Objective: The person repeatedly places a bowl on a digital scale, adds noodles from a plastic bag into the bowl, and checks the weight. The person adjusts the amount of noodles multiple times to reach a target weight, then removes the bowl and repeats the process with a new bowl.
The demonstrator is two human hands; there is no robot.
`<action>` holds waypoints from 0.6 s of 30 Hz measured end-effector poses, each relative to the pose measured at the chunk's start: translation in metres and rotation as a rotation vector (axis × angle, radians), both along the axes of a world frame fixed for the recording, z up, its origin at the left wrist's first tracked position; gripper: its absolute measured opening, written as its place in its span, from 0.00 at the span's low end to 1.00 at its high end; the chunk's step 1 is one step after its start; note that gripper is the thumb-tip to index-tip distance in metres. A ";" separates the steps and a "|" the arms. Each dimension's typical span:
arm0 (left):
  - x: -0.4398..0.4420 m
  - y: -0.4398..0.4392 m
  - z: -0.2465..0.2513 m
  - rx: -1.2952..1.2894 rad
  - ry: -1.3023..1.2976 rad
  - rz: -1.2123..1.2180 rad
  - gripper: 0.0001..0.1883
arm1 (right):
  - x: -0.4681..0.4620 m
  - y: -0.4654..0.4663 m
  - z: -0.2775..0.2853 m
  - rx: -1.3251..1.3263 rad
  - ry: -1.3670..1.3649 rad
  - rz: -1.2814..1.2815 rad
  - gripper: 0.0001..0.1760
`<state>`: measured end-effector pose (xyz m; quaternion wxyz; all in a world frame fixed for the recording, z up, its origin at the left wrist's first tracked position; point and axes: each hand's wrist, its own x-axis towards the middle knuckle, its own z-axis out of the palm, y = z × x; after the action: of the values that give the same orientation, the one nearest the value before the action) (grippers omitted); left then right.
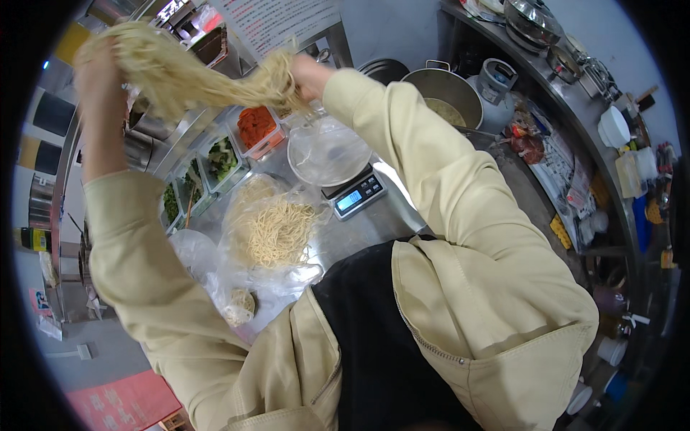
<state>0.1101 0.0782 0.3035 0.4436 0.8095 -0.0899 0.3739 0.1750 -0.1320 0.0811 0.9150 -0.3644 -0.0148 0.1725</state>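
A long bundle of pale noodles (199,81) is stretched in the air between my two raised hands. My left hand (102,75), blurred, grips one end at the upper left. Around the other end is my right hand (310,75), nearer the middle. Below it, a digital kitchen scale (356,196) with a lit display carries a round vessel lined with clear plastic (329,151). More loose noodles (283,231) lie in an opened clear plastic bag (232,231) on the steel worktop (372,226).
Clear tubs hold sliced carrot (259,126) and leafy greens (221,156). Wooden chopsticks (190,204) rest at another tub. A large pot (447,102) and a gas cylinder (493,86) stand to the right. A steel shelf (571,97) with cookware curves along the right side.
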 end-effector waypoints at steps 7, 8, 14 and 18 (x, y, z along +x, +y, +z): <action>0.052 -0.095 -0.189 0.295 0.405 -0.232 0.16 | -0.028 -0.046 -0.142 -1.874 -0.930 0.405 0.16; 0.055 -0.102 -0.214 0.339 0.449 -0.275 0.17 | -0.036 -0.050 -0.144 -1.837 -0.836 0.430 0.17; 0.029 -0.101 -0.314 0.920 0.546 -0.651 0.14 | -0.088 -0.088 -0.101 -1.816 -0.751 0.561 0.23; -0.006 -0.080 -0.326 1.110 0.574 -0.688 0.22 | -0.144 -0.136 -0.073 -1.470 -0.883 0.058 0.26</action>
<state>0.1044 -0.0015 -0.0225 0.0648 0.9081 -0.3969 -0.1162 0.0314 -0.2680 0.0082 0.3521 -0.8981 -0.2636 0.0041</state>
